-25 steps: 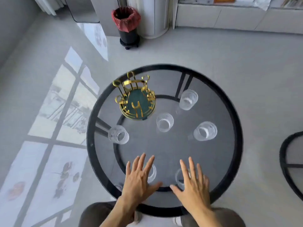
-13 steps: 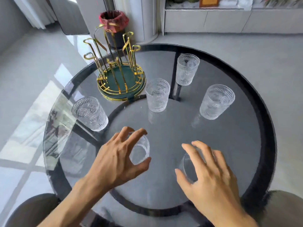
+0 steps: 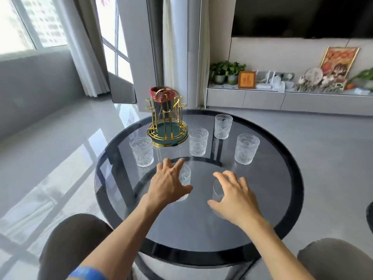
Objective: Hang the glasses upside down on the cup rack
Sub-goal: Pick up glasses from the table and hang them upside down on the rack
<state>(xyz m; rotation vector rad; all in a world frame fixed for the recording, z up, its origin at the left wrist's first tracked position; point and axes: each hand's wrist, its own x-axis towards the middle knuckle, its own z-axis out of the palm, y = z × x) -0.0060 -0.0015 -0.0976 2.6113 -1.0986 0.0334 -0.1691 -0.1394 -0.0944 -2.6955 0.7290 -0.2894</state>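
Hands spread open | left hand (image 3: 168,183), right hand (image 3: 235,196) at nearest glasses | cup rack (image 3: 167,126) beyond, four glasses around it

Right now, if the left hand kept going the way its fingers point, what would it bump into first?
Probably the glass right under its fingers: the left hand is spread over it, though whether they touch is unclear. Further along that line stands the glass beside the rack.

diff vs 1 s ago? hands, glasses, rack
Both hands went from flat to curled: left hand around the near-left glass, right hand around the near-right glass. Neither glass is lifted yet. The camera tilted up. The other four glasses and the empty rack stayed put.
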